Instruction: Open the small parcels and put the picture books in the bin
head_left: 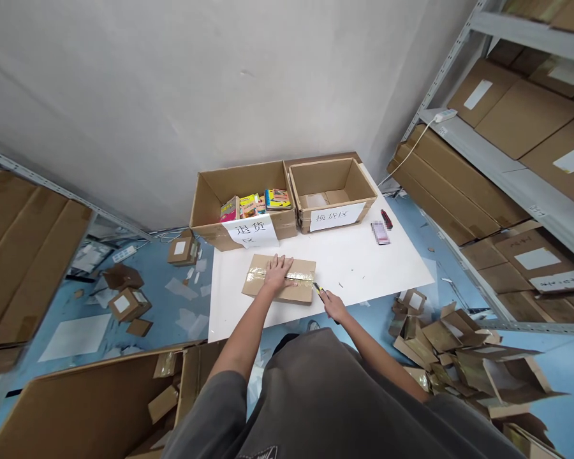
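Observation:
A small flat cardboard box [297,294] lies on the white table, its top crossed by a band of shiny tape [257,275]. My left hand [277,274] rests on top of this box with fingers spread over the middle seam. In my right hand [333,306] is a utility knife [319,289] with a yellow-and-black body, gripped just off the box's right edge. The knife's tip points at the right end of the taped seam; whether it touches the tape is too small to tell.
Behind the box stand an open carton of colourful books [277,199] and another open carton [337,218], both with handwritten paper labels. A dark red tool [386,219] lies at the table's right. Shelves of boxes [526,121] flank the table; opened boxes [454,331] litter the floor.

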A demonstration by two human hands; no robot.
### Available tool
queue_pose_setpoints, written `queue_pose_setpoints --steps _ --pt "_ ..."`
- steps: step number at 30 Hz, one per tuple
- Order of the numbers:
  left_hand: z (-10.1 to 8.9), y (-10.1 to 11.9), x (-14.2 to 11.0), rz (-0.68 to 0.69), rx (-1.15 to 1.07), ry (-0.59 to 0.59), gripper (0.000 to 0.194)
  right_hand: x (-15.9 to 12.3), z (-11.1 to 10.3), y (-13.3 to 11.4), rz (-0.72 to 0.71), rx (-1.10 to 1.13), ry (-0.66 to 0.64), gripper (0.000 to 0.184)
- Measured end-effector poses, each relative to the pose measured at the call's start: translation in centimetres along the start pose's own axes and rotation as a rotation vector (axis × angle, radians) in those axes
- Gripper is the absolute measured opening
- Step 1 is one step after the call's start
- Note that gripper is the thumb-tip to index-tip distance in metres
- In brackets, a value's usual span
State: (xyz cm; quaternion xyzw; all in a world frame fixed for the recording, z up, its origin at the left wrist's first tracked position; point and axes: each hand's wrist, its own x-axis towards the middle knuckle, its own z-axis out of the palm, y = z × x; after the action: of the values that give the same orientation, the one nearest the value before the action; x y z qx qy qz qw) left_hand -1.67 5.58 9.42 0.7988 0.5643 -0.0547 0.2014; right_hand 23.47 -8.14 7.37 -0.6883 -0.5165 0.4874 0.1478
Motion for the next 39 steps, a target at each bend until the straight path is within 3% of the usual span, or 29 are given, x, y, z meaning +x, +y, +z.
queue_pose_setpoints --steps 3,7,16,18,21,22,24,26,29,32,34,36,39 --pt "0.5 -0.3 -0.4 0.026 -0.002 0.062 0.094 0.6 -0.5 -0.9 -0.094 -0.257 0.059 0.035" --pt "1.5 0.1 -1.2 -0.014 -0.005 0.133 0.089 1.0 -1.5 -1.5 -0.179 -0.491 0.097 0.035" --pt "3.2 0.0 -0.4 0.02 -0.034 0.243 0.073 1.6 -2.4 -3.4 -0.189 -0.64 0.096 0.043" --pt "3.6 -0.1 -0.3 0.019 -0.009 0.284 0.07 2.0 -3.9 -2.6 -0.143 -0.67 0.111 0.039" --pt "4.0 -0.2 -0.3 0.019 0.003 0.329 0.069 2.4 -7.9 0.0 0.102 -0.619 0.242 0.035" --pt "4.1 -0.3 -0.3 0.022 -0.004 0.34 0.068 2.5 -9.1 0.9 0.117 -0.578 0.289 0.035" --pt "4.1 -0.3 -0.4 0.032 -0.025 0.355 0.069 2.4 -9.7 2.3 0.013 -0.459 0.322 0.035" --pt "4.0 -0.2 -0.6 0.034 -0.047 0.364 0.073 2.2 -7.5 2.8 -0.049 -0.227 0.27 0.038" --pt "3.8 -0.1 -1.3 0.02 -0.073 0.356 0.082 2.2 -0.5 2.3 -0.016 0.216 0.222 0.052" --pt "2.9 -0.7 -2.4 -0.045 -0.075 0.317 0.087 3.1 5.1 1.4 0.03 0.395 0.3 0.064" --pt "2.0 -1.8 -3.5 -0.096 -0.068 0.295 0.084 4.6 6.1 0.5 0.051 0.374 0.357 0.067" --pt "1.3 -3.1 -5.0 -0.159 -0.063 0.294 0.075 7.2 5.3 -1.2 0.047 0.293 0.386 0.068" --pt "1.3 -4.6 -7.8 -0.299 -0.067 0.317 0.067 12.4 3.3 -5.9 0.075 0.155 0.376 0.066"
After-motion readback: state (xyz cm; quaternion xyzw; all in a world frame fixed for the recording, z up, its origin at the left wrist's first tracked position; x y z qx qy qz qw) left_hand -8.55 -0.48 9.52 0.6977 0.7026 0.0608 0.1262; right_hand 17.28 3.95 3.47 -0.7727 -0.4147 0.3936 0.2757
